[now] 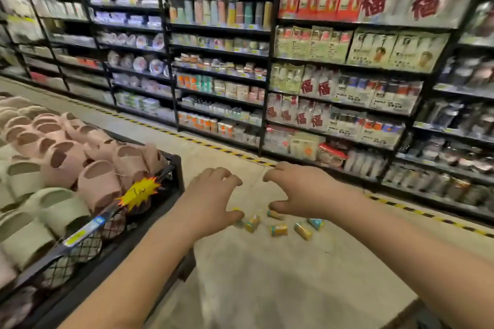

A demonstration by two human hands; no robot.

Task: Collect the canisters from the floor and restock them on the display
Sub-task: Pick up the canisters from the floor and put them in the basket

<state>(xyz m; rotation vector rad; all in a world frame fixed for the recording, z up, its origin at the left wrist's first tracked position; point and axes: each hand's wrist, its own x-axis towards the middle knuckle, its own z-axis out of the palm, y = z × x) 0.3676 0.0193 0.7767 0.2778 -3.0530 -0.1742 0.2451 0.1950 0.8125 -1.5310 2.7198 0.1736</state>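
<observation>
Several small yellow and teal canisters lie on their sides on the beige floor, among them one (278,230) in the middle, one (303,231) to its right and one (252,222) to its left. My left hand (211,195) hovers above the leftmost canisters, fingers loosely curled, holding nothing; it partly hides one of them. My right hand (302,188) hangs over the group with spread, bent fingers and is empty too. Both arms reach forward from the bottom of the view.
A black wire display bin (171,189) full of pink and green slippers, with a yellow price star (140,191), stands at the left. Tall black shelves (270,67) of packaged goods line the far side, behind a yellow-black floor stripe (213,145).
</observation>
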